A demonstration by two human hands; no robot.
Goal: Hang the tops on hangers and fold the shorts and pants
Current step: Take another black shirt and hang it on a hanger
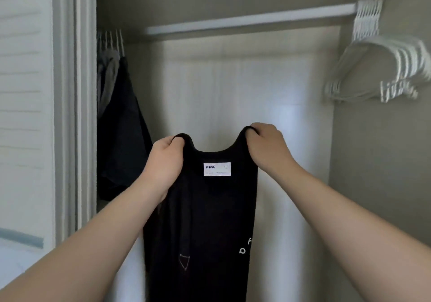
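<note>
While both hands, left (166, 159) and right (265, 146), pinch the black top (200, 220) by its straps, hanging is underway; next needs a hanger (377, 68) from the rod (251, 20).

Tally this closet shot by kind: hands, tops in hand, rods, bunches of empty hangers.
hands: 2 (left hand, right hand)
black top: 1
closet rod: 1
bunch of empty white hangers: 1
total: 5
</note>
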